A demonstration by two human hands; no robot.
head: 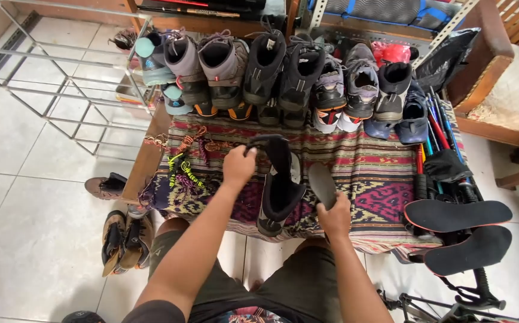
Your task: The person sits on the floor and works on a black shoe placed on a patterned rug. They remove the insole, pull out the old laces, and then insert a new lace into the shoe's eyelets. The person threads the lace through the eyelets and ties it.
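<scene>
A black high-top boot (279,185) stands between the two hands on the table (379,173) — its collar tall and dark, a pale grey patch on the side facing the right hand, its toe pointing back toward the person. The left hand (238,165) is raised above the cloth with the forearm stretched forward, fingers closed on the top rim of the boot's collar and pulling it open. The right hand (335,215) sits lower and nearer the body, gripping the lower end of a dark grey insole (321,183) that stands up just beside the boot, not touching it as far as the view shows. The hands are apart, each clamped on its own thing. The table is covered by a woven striped cloth in red, purple and cream. Beyond the hands, along the far edge, runs a row of shoes (283,75) — grey, black, teal and blue. Left of the left hand lies a tangle of coloured laces (182,161). Right of the right hand, at the table's edge, two more black insoles (458,214) with red rims rest over a bundle of poles.
</scene>
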